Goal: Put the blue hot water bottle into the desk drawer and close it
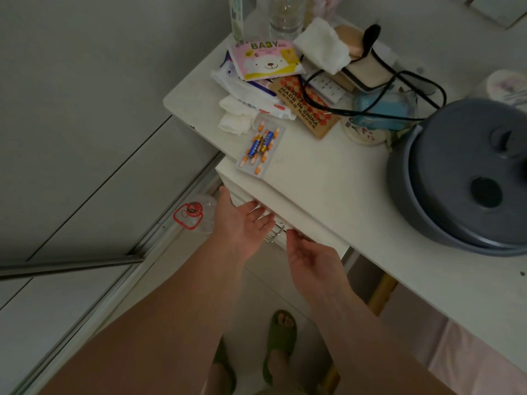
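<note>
The blue hot water bottle [382, 114] lies on the white desk [328, 178] under black cords, behind a brown card. The desk drawer [258, 208] sits under the desk's front edge, with a metal handle [275, 232] showing below. My left hand [242, 220] is open, palm up, its fingertips at the drawer front just above the handle. My right hand [310, 259] hovers beside it with fingers spread, close to the handle and the desk's edge. Neither hand holds anything. The drawer looks shut or barely ajar; I cannot tell which.
A grey round pot [467, 178] fills the desk's right side. A blister pack with batteries [261, 145], tissues, a pink BABY packet [266, 59] and a glass [286, 17] crowd the back. A clear plastic bottle [196, 213] lies on the floor by the sliding-door track.
</note>
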